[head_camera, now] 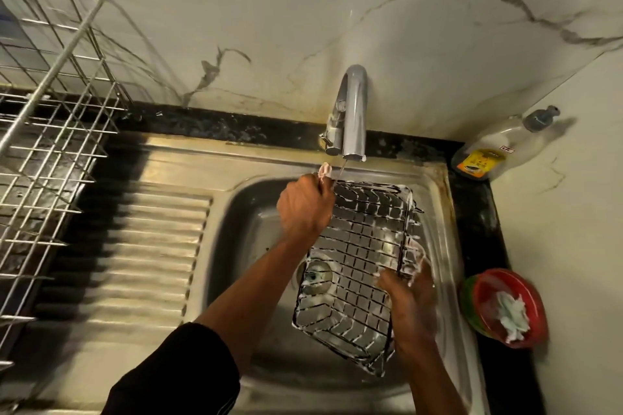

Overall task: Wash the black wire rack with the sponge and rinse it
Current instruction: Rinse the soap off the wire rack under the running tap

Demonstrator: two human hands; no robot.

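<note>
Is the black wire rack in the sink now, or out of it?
In. The foam-covered black wire rack is down inside the steel sink basin, partly over the round drain.

Wall [303, 10]: we see pale panels, grey-veined.
Counter [480, 222]: we note black stone around a steel sink [161, 158].
Light: we find it dim, warm.

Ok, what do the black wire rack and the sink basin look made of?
Black wire rack: thin metal wire, probably coated black, going by its rigid welded grid. Silvery sink basin: likely stainless steel, brushed grey sheen with soft reflections and pressed draining ribs.
</note>
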